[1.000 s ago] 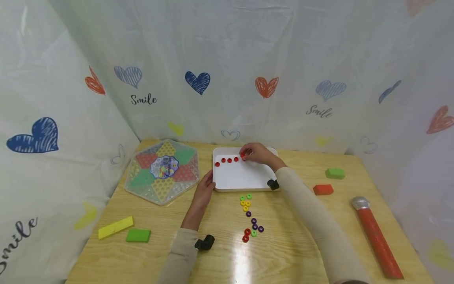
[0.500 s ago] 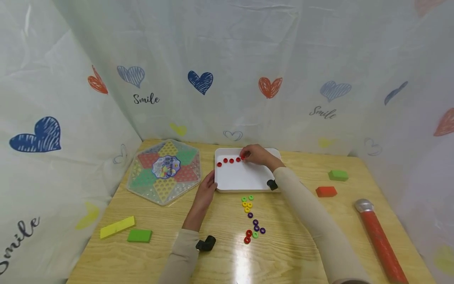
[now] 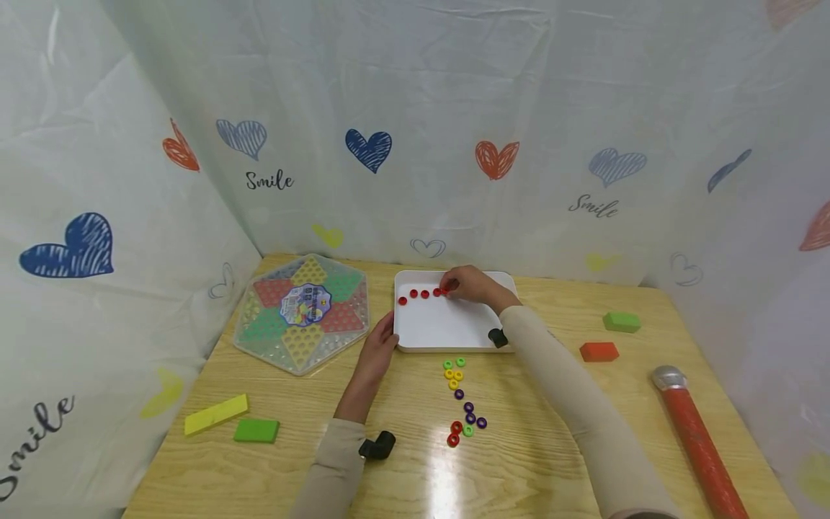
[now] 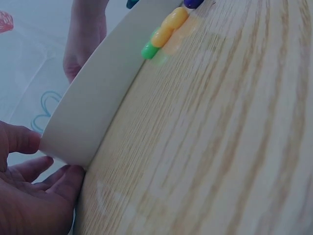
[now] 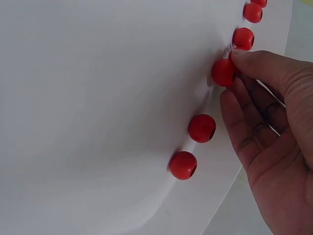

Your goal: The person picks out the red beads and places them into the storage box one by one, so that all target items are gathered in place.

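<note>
A white tray (image 3: pixel 447 328) lies at the back middle of the wooden table. Several red beads (image 3: pixel 418 293) stand in a row along its far edge. My right hand (image 3: pixel 472 283) is at the row's right end. Its fingertips (image 5: pixel 239 56) pinch a red bead (image 5: pixel 224 72) that sits on the tray (image 5: pixel 98 73), next to more red beads (image 5: pixel 201 128). My left hand (image 3: pixel 377 349) holds the tray's near left corner (image 4: pixel 66 147), thumb (image 4: pixel 19 139) on one side and fingers (image 4: pixel 44 196) on the other.
Loose green, yellow, purple and red beads (image 3: pixel 462 400) lie on the table in front of the tray. A hexagonal checkers board (image 3: pixel 301 313) sits left. Yellow (image 3: pixel 216 414) and green (image 3: pixel 256 430) blocks lie front left. A green block (image 3: pixel 621 321), a red block (image 3: pixel 599 351) and a red cylinder (image 3: pixel 697 440) lie right.
My right hand has brought its red bead slightly down and closer to the end of the row. The left hand has stayed at the tray's corner.
</note>
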### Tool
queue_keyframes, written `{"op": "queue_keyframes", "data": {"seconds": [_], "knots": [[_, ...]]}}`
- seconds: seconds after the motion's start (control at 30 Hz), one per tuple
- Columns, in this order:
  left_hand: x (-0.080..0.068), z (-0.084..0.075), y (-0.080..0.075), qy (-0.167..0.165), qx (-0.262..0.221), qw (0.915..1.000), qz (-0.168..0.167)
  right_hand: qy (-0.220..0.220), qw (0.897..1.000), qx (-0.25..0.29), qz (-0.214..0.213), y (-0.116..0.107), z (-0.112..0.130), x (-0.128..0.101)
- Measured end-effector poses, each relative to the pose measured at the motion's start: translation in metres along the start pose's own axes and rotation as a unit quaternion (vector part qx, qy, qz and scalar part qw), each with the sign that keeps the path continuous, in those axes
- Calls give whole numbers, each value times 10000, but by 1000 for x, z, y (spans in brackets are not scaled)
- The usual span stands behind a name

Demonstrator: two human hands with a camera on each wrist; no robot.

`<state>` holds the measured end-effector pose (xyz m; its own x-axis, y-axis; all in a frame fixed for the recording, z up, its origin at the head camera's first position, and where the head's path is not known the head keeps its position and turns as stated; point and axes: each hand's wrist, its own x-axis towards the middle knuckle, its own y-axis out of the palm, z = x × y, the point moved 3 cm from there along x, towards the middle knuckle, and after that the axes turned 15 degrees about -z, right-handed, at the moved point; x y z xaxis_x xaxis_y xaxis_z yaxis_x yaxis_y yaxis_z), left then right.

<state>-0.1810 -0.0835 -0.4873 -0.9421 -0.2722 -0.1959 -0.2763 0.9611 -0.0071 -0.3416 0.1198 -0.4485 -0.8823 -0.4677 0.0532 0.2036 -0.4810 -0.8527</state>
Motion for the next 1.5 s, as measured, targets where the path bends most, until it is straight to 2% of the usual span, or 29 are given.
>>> {"op": "queue_keyframes", "data": {"seconds": [0.23,0.47,0.67,0.93,1.23,1.5], "knots": [[-3,5,2,1,22,10000,-43,97,9998,-87,119,1,-1,-7],[-4,6,2,-2,29,10000,34,232,9997,-61,7,-13,5,-21],[0,6,2,52,4,10000,74,-279,9995,-62,-95,-25,10,-34],[3,1,1,17,-15,10000,48,-743,9960,438,-248,-29,34,-63],[2,-3,1,29,-14,10000,59,-1529,9840,901,136,-16,69,-115],[4,-2,1,-30,-6,10000,24,-1594,9796,1151,408,-9,82,-154]]}}
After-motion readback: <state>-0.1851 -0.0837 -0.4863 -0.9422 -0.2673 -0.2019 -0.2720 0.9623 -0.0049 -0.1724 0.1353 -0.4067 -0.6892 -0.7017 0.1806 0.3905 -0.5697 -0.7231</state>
